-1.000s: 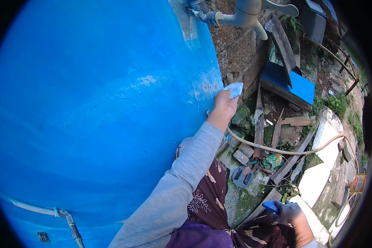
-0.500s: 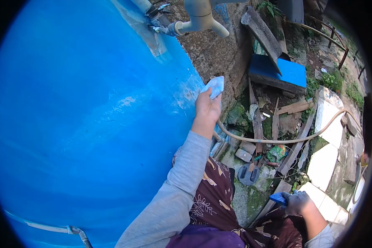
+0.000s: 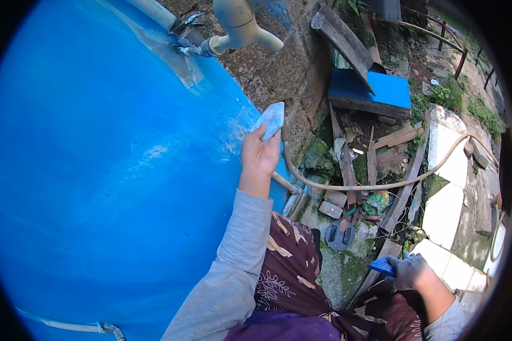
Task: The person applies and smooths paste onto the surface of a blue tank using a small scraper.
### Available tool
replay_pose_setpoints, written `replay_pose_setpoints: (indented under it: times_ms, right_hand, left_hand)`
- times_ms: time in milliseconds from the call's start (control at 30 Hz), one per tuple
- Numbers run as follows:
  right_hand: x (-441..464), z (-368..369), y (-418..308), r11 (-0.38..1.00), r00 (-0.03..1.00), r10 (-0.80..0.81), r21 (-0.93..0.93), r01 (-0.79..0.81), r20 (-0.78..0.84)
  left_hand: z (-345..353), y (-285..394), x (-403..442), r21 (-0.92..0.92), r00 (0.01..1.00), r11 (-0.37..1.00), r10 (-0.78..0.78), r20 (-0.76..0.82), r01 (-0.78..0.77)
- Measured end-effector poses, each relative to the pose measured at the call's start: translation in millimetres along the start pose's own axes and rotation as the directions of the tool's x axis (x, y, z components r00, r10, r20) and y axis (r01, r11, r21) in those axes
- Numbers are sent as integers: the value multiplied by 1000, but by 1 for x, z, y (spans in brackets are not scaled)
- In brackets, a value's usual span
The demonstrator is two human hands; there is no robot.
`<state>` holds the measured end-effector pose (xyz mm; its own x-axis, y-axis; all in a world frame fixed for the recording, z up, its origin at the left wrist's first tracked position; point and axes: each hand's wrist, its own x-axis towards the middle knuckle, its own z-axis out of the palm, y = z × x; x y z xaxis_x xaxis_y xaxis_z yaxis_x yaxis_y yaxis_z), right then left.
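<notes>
My left hand is closed on a flat, pale blue-and-white piece with a pointed end, its exact kind unclear. Thumb and fingers hold its lower part. It is at the right edge of a large blue surface, beside a scuffed whitish patch; whether it touches is unclear. Low on the right, my right hand grips a small blue block-like object, its fingers stained grey-blue. The hand is near my patterned dark cloth.
A cream tap juts out above my left hand. A beige hose curves across the rubble on the right. Beyond it lie wooden planks, a blue-topped slab, a green wrapper and white tiles.
The view has shifted, so the tap and rubble appear farther left. My left hand's piece shows more of its face. Both hands keep their hold.
</notes>
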<state>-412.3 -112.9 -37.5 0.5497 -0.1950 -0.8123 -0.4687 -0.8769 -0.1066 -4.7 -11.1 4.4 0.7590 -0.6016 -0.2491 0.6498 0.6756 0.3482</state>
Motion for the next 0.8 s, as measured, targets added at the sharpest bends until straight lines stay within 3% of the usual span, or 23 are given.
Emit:
replay_pose_setpoints:
  times_ms: [100,167,200,333,433,500,567,633,700,800]
  right_hand:
    - [-2,-2,0,1000,1000,-8,-22,8,3]
    - [-2,-3,-2,999,1000,-13,-31,14,21]
    - [-1,-3,-3,1000,999,-16,-24,17,29]
    - [-4,-7,-4,999,1000,-22,-38,22,6]
    - [-1,-5,-3,1000,1000,-4,-27,5,25]
    - [-1,-6,-5,1000,999,-3,-26,4,45]
    - [-2,-10,-8,1000,999,0,-28,1,46]
    - [-3,-12,-10,1000,999,-2,-25,3,47]
    - [-1,-10,-7,1000,999,-4,-20,4,34]
    - [-2,-12,-12,1000,1000,-12,-17,13,26]
  left_hand:
    - [-15,-3,11,-39,996,995,-88,-8,88]
    - [-26,-16,31,6,974,998,-66,-215,69]
    - [-23,-25,34,68,971,998,27,-238,-11]
    - [-3,-17,12,37,993,994,101,-66,-99]
    - [0,0,-5,55,999,998,-5,41,3]
    - [-19,-7,18,19,999,999,-35,-27,36]
    - [-23,-20,32,32,951,999,-1,-308,12]
    - [-11,-25,24,37,960,999,47,-278,-38]
    - [-7,-20,16,44,995,996,82,-50,-80]
    - [-7,-3,8,20,1000,1000,10,20,-11]
